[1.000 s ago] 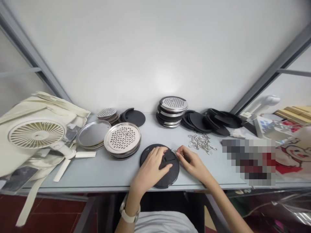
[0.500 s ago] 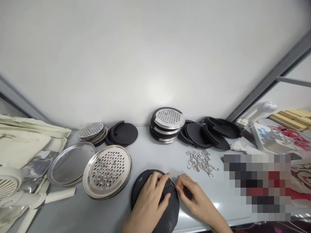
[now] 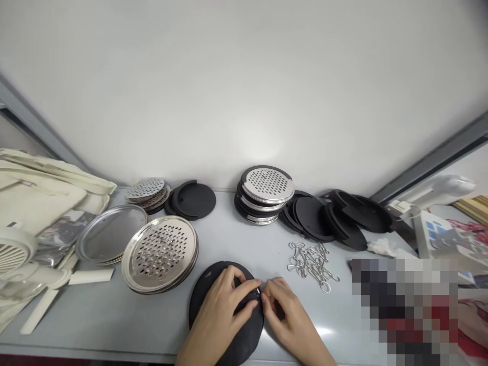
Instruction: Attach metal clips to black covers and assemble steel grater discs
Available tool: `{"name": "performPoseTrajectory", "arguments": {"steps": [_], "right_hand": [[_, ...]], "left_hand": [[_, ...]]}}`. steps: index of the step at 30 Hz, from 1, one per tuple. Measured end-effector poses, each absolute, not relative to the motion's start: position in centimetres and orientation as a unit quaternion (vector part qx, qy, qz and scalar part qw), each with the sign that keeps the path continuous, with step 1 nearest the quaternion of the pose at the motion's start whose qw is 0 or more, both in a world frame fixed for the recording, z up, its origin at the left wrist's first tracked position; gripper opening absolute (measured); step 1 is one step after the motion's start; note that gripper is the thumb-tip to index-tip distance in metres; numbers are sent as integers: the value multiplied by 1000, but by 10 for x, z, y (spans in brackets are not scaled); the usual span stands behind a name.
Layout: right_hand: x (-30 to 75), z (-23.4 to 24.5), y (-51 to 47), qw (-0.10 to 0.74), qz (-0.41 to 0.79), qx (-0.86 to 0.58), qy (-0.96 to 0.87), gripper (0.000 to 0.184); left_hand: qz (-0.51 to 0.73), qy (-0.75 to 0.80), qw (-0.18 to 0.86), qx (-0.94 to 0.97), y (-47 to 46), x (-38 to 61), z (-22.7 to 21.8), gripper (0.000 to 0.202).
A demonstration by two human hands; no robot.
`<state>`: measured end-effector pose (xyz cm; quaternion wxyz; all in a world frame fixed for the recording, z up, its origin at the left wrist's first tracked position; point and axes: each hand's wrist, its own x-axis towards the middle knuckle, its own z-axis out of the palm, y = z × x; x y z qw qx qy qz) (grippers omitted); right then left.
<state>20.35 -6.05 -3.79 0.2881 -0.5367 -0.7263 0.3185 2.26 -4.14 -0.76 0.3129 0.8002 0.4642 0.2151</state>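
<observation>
A round black disc lies at the front of the table, partly covered by my left hand. That hand rests across it with curved fingers, thumb and fingertips holding it near its right edge. At this edge, my right hand pinches a small shiny metal wire clip; most of the clip is hidden by the fingers. Behind my right hand lies a loose heap of similar bent wire clips. To the left of the disc is a stack of round metal plates with grater holes.
Plain metal discs lie at left, beside a cream handheld fan and cream bags. Along the wall stand small grater plates, black discs, a mixed stack and black round trays. A blurred patch covers the right front.
The view has shifted a little. The clip between my right fingers now sits closer against the black disc's edge, and less of it shows. My left hand keeps its hold on the disc.
</observation>
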Motion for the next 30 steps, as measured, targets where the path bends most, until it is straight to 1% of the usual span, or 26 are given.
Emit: {"name": "performPoseTrajectory", "arguments": {"steps": [3, 7, 11, 16, 21, 30], "right_hand": [[203, -37, -60, 293, 311, -531, -732, 27], [202, -34, -62, 293, 313, -528, -733, 27], [201, -31, -64, 295, 315, -535, -726, 27], [201, -33, -65, 287, 290, -541, -735, 29], [201, -37, -65, 291, 269, -529, -751, 28], [202, -42, -65, 295, 263, -542, -742, 30]], "left_hand": [[213, 462, 316, 801, -42, 22, -3, 34], [208, 452, 296, 815, -44, 21, -1, 33], [214, 438, 270, 830, -46, 19, -3, 32], [227, 434, 246, 836, -49, 16, -7, 31], [240, 418, 222, 847, -50, 15, -10, 34], [255, 405, 190, 857, -50, 13, -17, 28]]}}
